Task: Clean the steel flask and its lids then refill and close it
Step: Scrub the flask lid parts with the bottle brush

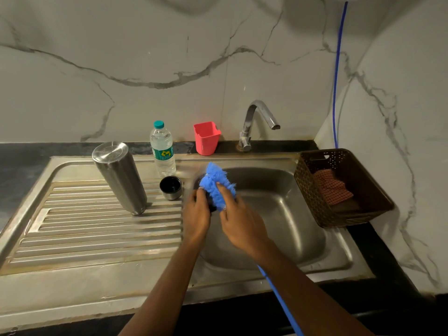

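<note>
At a kitchen sink, mid-scrub. Behind everything, a white marble wall (145,57) veined in grey, with a thin blue hose (338,69) running down its right corner. Below it, a stainless sink unit (97,270) set in a dark counter: ribbed drainboard (97,229) on the left, basin (286,209) on the right. On the counter at the basin's right edge, a brown perforated basket (308,190) holding a red-checked cloth (332,187). On the drainboard, the steel flask (121,178), standing mouth down with its base uppermost, apart from both lids. Over the basin's left side, two bare hands close together. Left hand (197,212): fingers curled round a small dark lid (212,207), mostly hidden. Right hand (240,221): fingers and thumb closed on the blue brush (218,183) just below its fluffy head, one fingertip lying on the bristles, the bristles pressed against the lid; blue handle (278,299) trailing back under the right forearm. At the back of the basin, a curved chrome tap (257,117), spout over the bowl. Left of the tap, on the rear ledge, a pink plastic cup (206,139). Further left, a clear, teal-capped water bottle (163,151), upright, just behind the drainboard's right end. In front of the bottle, the steel cap (171,187), resting open side up, black inside, near the left hand but not touching it.
</note>
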